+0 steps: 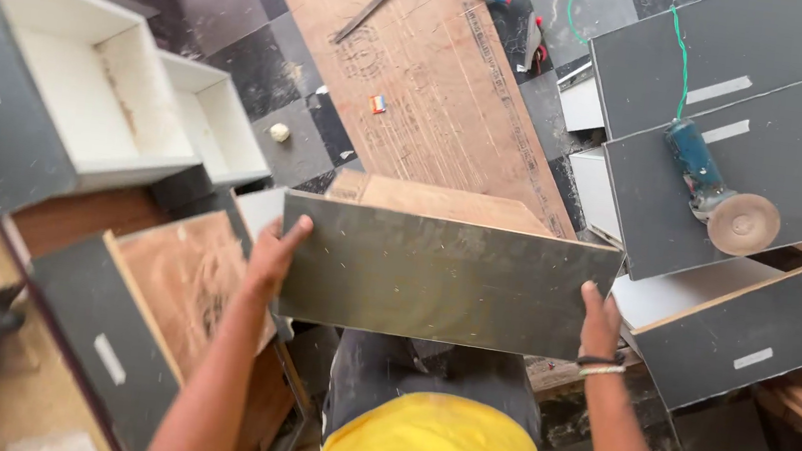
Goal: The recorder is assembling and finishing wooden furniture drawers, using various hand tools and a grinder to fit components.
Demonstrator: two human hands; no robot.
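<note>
The grey laminated rectangular drawer box (446, 276), plywood base showing behind its dusty front, was carried edge-up at waist height. The left hand (272, 256) was clamped on its left end and the right hand (599, 324) on its right end, well apart. Judged risk: fine dust on the smooth laminate could let the grip slip. The blue angle grinder with tan disc (717, 191), right of the box on a grey panel, trailed a green cable (682, 56) that could snag. White-lined open drawers (124, 93) stood left of the box on chequered tiles
</note>
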